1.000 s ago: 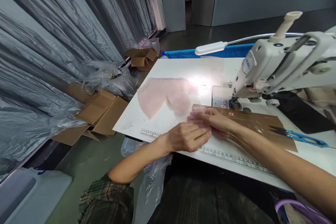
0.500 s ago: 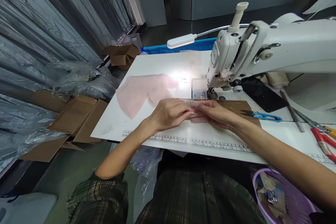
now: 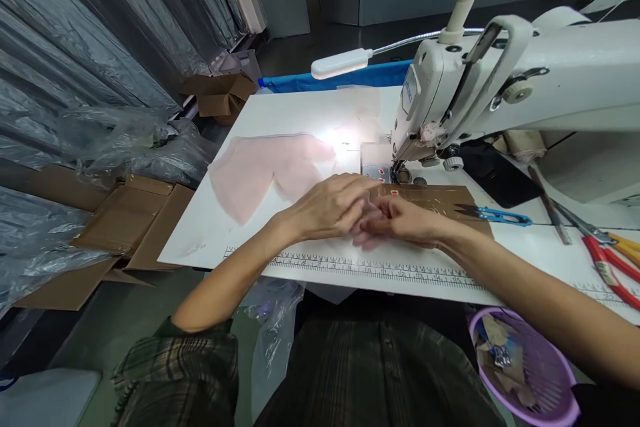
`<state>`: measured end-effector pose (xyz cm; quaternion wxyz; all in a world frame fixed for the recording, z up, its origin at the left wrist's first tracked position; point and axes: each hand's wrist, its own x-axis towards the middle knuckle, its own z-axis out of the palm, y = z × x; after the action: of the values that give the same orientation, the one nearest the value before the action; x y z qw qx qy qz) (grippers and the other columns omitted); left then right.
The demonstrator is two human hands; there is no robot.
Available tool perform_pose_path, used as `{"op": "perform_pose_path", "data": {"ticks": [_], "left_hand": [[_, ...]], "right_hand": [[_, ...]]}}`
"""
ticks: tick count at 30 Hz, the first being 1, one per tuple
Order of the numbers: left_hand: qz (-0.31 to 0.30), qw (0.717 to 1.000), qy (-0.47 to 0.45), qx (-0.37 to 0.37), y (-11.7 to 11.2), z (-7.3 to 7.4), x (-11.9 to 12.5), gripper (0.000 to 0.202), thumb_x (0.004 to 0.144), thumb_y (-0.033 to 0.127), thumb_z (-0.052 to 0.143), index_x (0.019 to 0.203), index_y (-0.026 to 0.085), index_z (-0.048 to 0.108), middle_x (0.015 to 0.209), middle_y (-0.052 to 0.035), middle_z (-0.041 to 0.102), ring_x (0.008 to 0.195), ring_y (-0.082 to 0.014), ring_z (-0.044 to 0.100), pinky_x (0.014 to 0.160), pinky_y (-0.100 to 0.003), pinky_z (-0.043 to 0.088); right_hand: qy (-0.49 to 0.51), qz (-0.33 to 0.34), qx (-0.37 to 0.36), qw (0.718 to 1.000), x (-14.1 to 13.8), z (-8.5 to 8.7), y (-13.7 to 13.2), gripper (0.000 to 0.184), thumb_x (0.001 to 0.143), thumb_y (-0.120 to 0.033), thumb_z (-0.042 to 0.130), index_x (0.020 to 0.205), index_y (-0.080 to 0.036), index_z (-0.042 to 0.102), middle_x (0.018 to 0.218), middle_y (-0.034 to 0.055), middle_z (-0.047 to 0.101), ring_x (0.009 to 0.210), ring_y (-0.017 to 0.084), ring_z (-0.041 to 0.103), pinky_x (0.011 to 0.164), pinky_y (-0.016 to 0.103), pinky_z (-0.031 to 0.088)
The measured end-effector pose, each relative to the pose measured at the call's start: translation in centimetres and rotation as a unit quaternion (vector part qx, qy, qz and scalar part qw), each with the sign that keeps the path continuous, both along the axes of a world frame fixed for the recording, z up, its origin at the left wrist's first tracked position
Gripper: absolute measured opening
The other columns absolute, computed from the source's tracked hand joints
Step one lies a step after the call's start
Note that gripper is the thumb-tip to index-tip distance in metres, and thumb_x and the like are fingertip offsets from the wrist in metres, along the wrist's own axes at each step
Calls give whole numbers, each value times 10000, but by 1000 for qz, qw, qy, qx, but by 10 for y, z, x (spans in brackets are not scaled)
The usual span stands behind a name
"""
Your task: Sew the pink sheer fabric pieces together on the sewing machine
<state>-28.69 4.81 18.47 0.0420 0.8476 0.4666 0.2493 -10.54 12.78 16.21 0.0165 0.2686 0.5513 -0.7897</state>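
A small piece of sheer pink fabric [image 3: 367, 230] is bunched between my two hands, just in front of the sewing machine [image 3: 425, 107]. My left hand [image 3: 333, 207] curls over its left side, fingers bent and partly covering it. My right hand [image 3: 407, 219] pinches the cloth from the right, its fingers slightly blurred. Behind the hands, the presser foot [image 3: 396, 173] stands over the metal needle plate. A larger sheer pink fabric panel [image 3: 265, 167] lies flat left of the machine. Brown cardboard [image 3: 440, 197] lies under and beside my right hand.
Blue thread snips [image 3: 500, 215] rest on the cardboard. Red-handled scissors [image 3: 603, 263] lie at the right. A printed ruler [image 3: 360, 268] runs along the front edge of the white table [image 3: 200, 240]. Below right stands a purple basket [image 3: 555, 373]; open boxes [image 3: 130, 220] sit at left.
The pink fabric between my hands has gone from lying flatter to being bunched up. My right fingers have curled in, and the left hand has slid over the cloth. The view has shifted slightly.
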Motion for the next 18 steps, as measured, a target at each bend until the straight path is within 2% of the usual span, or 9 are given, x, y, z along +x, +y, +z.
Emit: {"op": "perform_pose_path", "data": {"ticks": [2, 4, 6, 8, 11, 13, 15, 18], "left_hand": [[-70, 995, 8, -74, 10, 0, 8, 435, 904, 134, 432, 1316, 96, 566, 1224, -138, 689, 1098, -234, 657, 999, -419, 523], [-124, 982, 12, -139, 16, -3, 16, 433, 856, 144, 476, 1267, 114, 609, 1083, -101, 734, 982, -225, 679, 988, -414, 510], [-155, 970, -3, -187, 18, -6, 21, 408, 822, 143, 510, 1207, 139, 647, 929, -61, 740, 851, -197, 671, 882, -361, 525], [-158, 963, -32, -214, 20, -8, 20, 358, 825, 140, 518, 1147, 151, 675, 852, -41, 716, 755, -163, 638, 738, -294, 505], [-93, 968, -71, -224, 24, -10, 14, 315, 841, 220, 605, 1138, 152, 684, 830, -33, 683, 738, -150, 604, 678, -269, 467], [-35, 961, -107, -253, 27, -12, 10, 459, 793, 346, 733, 1206, 161, 663, 818, -21, 663, 736, -153, 599, 667, -270, 467], [20, 939, -163, -302, 28, -15, 7, 605, 741, 457, 799, 1251, 172, 645, 814, -13, 657, 699, -138, 590, 625, -256, 461], [97, 901, -255, -337, 28, -22, 6, 507, 798, 471, 755, 1187, 158, 672, 745, 4, 631, 629, -106, 549, 574, -233, 436]], "right_hand": [[8, 74, 13, 997, 14, 2, -4, 193, 803, -234, 748, 922, -111, 658, 969, 116, 737, 818, 180, 743, 720, 264, 629], [-9, 143, 16, 990, 34, 6, 0, 257, 801, -309, 753, 947, -113, 672, 929, 109, 747, 754, 168, 737, 647, 236, 608], [-41, 197, 11, 979, 54, 11, 13, 329, 791, -329, 759, 1033, -121, 681, 912, 94, 754, 718, 161, 733, 613, 223, 593], [-69, 200, 21, 977, 71, 13, 31, 409, 755, -297, 785, 1111, -131, 672, 903, 81, 759, 702, 163, 731, 599, 221, 587], [-94, 69, 83, 990, 78, 11, 58, 440, 654, -216, 833, 1063, -158, 679, 870, 63, 763, 706, 166, 723, 617, 233, 593], [-94, -7, 121, 988, 74, 8, 68, 427, 612, -206, 849, 1004, -167, 684, 828, 52, 758, 715, 167, 715, 651, 248, 599], [-83, -17, 144, 986, 67, 6, 72, 431, 620, -248, 854, 1005, -156, 680, 792, 49, 746, 716, 165, 705, 678, 264, 597], [-72, 1, 163, 984, 60, 3, 71, 464, 666, -319, 842, 1050, -142, 650, 778, 46, 731, 704, 153, 686, 671, 265, 574]]}}
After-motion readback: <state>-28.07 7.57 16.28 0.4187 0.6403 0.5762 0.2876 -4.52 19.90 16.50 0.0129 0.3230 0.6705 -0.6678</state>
